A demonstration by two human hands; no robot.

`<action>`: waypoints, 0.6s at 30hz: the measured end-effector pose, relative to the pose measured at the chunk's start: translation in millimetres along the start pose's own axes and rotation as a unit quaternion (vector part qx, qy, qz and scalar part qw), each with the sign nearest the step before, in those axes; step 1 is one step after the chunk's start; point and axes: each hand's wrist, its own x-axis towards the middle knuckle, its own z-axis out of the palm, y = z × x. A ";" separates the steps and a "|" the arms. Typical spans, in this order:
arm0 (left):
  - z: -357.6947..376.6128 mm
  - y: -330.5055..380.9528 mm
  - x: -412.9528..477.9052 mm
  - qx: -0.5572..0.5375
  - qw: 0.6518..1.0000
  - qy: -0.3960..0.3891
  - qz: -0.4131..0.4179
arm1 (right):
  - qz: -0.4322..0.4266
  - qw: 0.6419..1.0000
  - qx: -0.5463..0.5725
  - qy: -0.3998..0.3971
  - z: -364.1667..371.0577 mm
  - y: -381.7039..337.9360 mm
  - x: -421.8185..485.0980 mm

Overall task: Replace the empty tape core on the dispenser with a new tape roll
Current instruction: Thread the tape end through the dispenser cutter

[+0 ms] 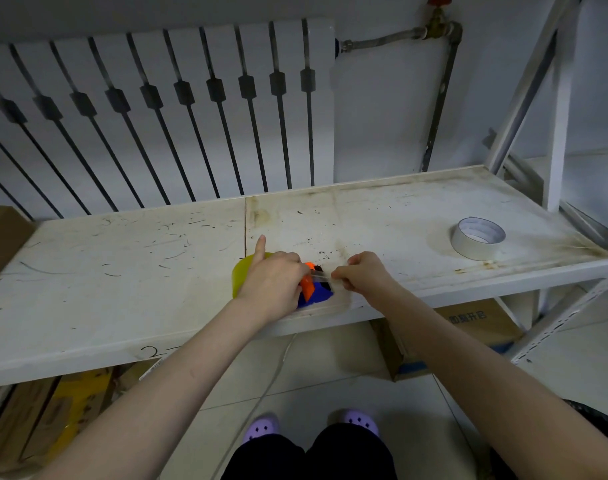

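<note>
A blue and orange tape dispenser (pixel 314 292) lies near the front edge of the white shelf (pixel 122 265). A yellowish tape roll (pixel 242 273) sits on it, mostly hidden under my left hand (pixel 273 284), which presses on the dispenser with the index finger pointing up. My right hand (pixel 359 271) pinches the clear tape end (pixel 325 277) pulled out to the right over the dispenser's orange flap. A near-empty white tape core (pixel 477 239) lies flat at the shelf's right.
A radiator (pixel 157 109) and a pipe (pixel 437 98) stand behind the shelf. White rack uprights (pixel 555 116) rise at the right. Cardboard boxes (pixel 469 327) sit on the tiled floor under the shelf, and another box (pixel 1 237) is at the far left.
</note>
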 end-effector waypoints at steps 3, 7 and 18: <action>-0.7 2.4 1.7 0.014 1.000 -0.006 -0.007 | 0.002 1.000 0.008 0.003 0.5 1.5 0.6; -0.5 5.4 3.5 0.036 0.999 -0.012 -0.005 | -0.002 1.000 0.017 0.018 2.1 3.1 2.4; -1.6 6.3 6.4 0.072 0.997 -0.035 0.016 | 0.010 0.999 0.041 0.000 3.7 6.7 6.7</action>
